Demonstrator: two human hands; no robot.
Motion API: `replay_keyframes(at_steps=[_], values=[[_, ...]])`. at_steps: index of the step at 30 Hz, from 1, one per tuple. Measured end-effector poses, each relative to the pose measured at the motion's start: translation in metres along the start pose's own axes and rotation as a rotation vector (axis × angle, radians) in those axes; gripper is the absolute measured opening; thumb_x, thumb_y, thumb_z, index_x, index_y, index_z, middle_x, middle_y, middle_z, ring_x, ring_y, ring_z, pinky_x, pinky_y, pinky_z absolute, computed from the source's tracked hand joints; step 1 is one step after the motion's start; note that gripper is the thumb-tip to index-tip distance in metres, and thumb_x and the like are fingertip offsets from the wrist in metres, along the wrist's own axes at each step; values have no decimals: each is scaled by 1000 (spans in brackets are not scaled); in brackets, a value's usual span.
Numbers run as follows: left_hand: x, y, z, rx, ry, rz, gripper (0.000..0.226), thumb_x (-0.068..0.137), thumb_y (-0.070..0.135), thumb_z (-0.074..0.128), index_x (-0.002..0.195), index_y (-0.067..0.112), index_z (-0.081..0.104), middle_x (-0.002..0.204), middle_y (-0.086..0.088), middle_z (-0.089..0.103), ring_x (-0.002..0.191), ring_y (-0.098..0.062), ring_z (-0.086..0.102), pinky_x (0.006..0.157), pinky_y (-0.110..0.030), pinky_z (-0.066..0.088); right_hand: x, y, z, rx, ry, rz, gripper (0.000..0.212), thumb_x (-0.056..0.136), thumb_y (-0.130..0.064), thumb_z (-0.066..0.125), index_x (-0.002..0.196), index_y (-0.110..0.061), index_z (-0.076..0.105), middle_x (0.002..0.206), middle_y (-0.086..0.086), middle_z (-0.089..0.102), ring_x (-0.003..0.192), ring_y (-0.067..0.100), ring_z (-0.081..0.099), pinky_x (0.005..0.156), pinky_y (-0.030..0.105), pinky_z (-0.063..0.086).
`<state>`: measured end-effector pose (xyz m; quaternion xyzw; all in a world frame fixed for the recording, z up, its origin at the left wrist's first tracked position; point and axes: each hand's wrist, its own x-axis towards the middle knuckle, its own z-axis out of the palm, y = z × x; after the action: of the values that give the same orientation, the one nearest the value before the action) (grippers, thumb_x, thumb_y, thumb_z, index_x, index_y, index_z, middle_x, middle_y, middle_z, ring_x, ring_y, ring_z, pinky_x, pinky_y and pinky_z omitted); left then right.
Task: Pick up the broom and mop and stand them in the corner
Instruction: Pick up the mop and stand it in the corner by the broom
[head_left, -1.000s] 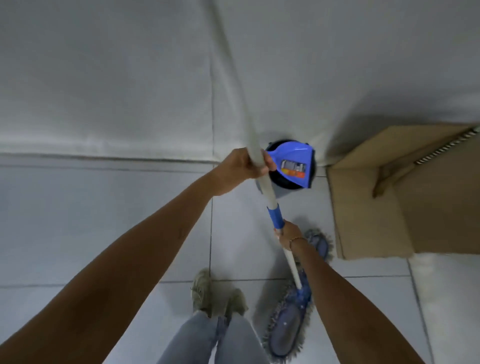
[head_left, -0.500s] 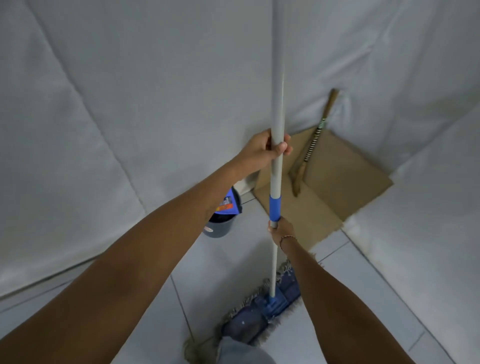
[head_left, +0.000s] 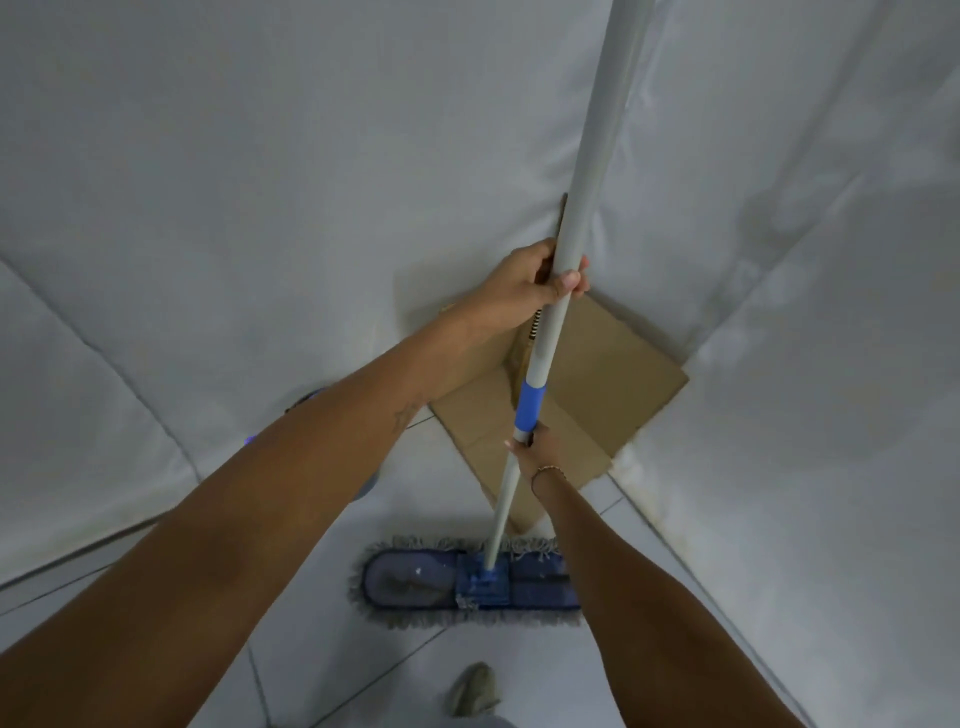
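Observation:
I hold the mop nearly upright in both hands. Its grey pole (head_left: 587, 171) has a blue collar (head_left: 530, 405), and its flat blue fringed head (head_left: 467, 579) lies on the floor tiles in front of my foot. My left hand (head_left: 524, 286) grips the pole high up. Just under the blue collar, my right hand (head_left: 537, 454) grips it lower down. The broom (head_left: 534, 325), with a striped handle, leans in the corner behind the pole; my left hand and the pole hide most of it.
Flat brown cardboard (head_left: 618, 384) covers the floor in the corner where two white padded walls (head_left: 260, 208) meet. A dark bucket (head_left: 366, 486) with blue parts peeks out behind my left forearm. My shoe (head_left: 475, 688) is at the bottom.
The view has swung toward the corner. The mop head has turned crosswise and moved closer to the cardboard. The pole now covers the broom, and my forearm covers the bucket.

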<state>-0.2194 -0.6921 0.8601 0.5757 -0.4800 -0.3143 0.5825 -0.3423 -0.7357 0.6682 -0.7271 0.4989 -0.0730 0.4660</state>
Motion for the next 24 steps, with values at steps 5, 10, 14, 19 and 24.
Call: replay_keyframes(at_steps=[5, 10, 14, 19, 24], values=[[50, -1, 19, 32, 43, 6, 22, 93, 9, 52, 113, 0, 54, 92, -4, 64, 84, -9, 64, 79, -15, 52, 43, 4, -38, -6, -88, -59, 24, 86, -4, 63, 108, 4, 57, 86, 9, 55, 88, 21, 52, 85, 36, 50], [82, -20, 22, 56, 58, -15, 21, 90, 8, 56, 111, 2, 55, 89, -3, 66, 87, -12, 65, 91, -22, 52, 81, 3, -46, -26, -81, -55, 23, 86, -4, 63, 107, 3, 58, 104, 23, 63, 100, 32, 60, 88, 35, 50], [112, -33, 15, 70, 65, -30, 28, 87, 4, 61, 112, -4, 54, 93, -7, 65, 86, -15, 66, 92, -24, 53, 120, 0, -45, -44, -102, -33, 32, 87, -5, 62, 116, 5, 55, 116, 24, 63, 109, 35, 59, 91, 38, 49], [157, -55, -10, 173, 54, -26, 30, 83, 4, 66, 111, -3, 56, 98, -8, 65, 94, -20, 65, 94, -29, 53, 179, -13, -39, -91, -101, -47, 30, 87, -7, 63, 113, 5, 57, 112, 23, 65, 106, 34, 61, 87, 37, 50], [199, -74, -47, 153, 127, -53, 30, 81, 3, 68, 108, -2, 57, 99, -7, 65, 99, -26, 66, 95, -37, 54, 232, -42, -32, -138, -132, -62, 36, 86, -7, 65, 119, 3, 56, 116, 22, 64, 109, 33, 60, 93, 39, 50]])
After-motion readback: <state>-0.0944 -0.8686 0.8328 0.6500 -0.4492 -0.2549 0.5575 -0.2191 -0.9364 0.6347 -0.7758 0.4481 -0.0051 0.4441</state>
